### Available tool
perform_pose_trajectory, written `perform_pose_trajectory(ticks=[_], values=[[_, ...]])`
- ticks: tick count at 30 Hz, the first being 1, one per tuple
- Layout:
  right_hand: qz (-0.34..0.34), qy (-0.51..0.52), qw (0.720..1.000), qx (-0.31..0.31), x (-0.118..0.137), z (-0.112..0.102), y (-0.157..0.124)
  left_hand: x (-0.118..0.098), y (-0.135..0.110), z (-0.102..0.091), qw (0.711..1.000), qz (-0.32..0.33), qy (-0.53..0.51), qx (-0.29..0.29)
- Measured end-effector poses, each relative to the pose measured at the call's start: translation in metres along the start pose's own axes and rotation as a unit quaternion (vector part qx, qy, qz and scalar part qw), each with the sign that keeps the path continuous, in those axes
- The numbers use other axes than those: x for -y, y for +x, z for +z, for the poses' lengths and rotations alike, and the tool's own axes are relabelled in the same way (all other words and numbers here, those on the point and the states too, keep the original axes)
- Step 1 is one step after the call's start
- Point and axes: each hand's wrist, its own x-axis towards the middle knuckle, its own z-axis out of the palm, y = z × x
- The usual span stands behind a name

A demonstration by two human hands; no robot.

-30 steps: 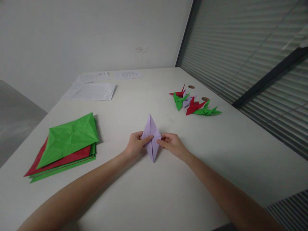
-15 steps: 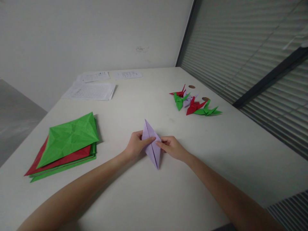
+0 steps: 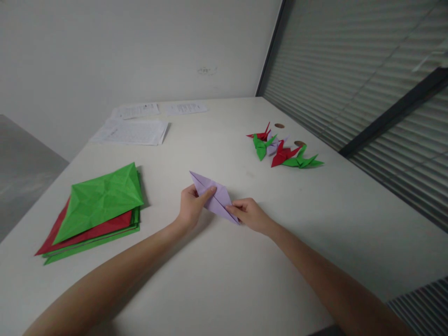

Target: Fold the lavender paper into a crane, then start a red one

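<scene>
A lilac sheet of origami paper [image 3: 220, 198], folded into a long diamond with a slit down its middle, is held between both hands. My left hand [image 3: 193, 203] grips its left side, thumb lying on top and fingers curled underneath. Near the lower right point, my right hand [image 3: 249, 213] pinches the paper between thumb and fingers. The diamond lies slanted, one tip toward the upper left. Hidden beneath it are most of my left fingertips.
A stack of creased green and red paper [image 3: 105, 198] lies on the white table [image 3: 196, 284] at left. Several folded paper cranes [image 3: 285, 154] sit at the right, near two cable holes. Printed sheets [image 3: 135, 132] lie at the back left. Window blinds [image 3: 353, 74] border the right side.
The lilac paper has turned counterclockwise, its upper tip swinging left. My left hand has shifted slightly left with it, while my right hand now pinches nearer the lower tip.
</scene>
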Motion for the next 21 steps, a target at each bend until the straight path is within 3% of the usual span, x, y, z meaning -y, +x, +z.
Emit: perform_pose_trajectory(ticks=[10, 18, 21], values=[[0.011, 0.028, 0.999, -0.021, 0.0086, -0.0011, -0.0013, 0.0056, 0.0057, -0.0026, 0.998, 0.051, 0.012, -0.040], [-0.010, 0.036, 0.997, -0.063, 0.0047, -0.0027, 0.0017, 0.0092, 0.0099, -0.0046, 0.998, 0.030, -0.032, -0.039], [-0.012, 0.049, 0.995, -0.082, 0.0045, -0.0041, 0.0033, 0.0037, 0.0076, -0.0032, 0.999, -0.007, -0.052, -0.013]])
